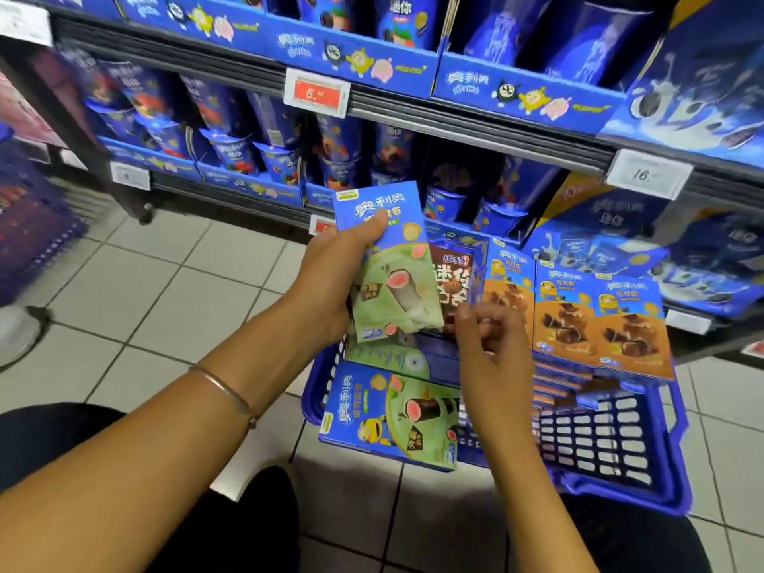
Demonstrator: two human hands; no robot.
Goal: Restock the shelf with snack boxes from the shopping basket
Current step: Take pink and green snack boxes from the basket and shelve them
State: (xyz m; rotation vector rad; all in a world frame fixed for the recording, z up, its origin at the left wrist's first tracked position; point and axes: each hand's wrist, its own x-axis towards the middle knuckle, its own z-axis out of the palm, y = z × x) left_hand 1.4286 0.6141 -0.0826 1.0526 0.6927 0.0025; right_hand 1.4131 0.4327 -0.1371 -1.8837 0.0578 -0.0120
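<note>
My left hand (330, 275) grips a blue and green snack box (388, 258), held upright above the blue shopping basket (620, 485) on the floor. My right hand (488, 337) hovers over the basket with fingers curled, its fingertips close to the lower right corner of that box; whether it pinches anything is unclear. Another green box (392, 419) lies flat across the basket's left rim. Several orange and blue boxes (599, 320) stand in a row at the basket's far side. A brown box (454, 279) shows behind the held one.
Blue shelves (454, 117) with cookie cups and boxes rise ahead, with price tags (316, 93) on the rails. White floor tiles (144, 291) spread to the left. A purple basket (33, 225) stands at the far left, a shoe beside it.
</note>
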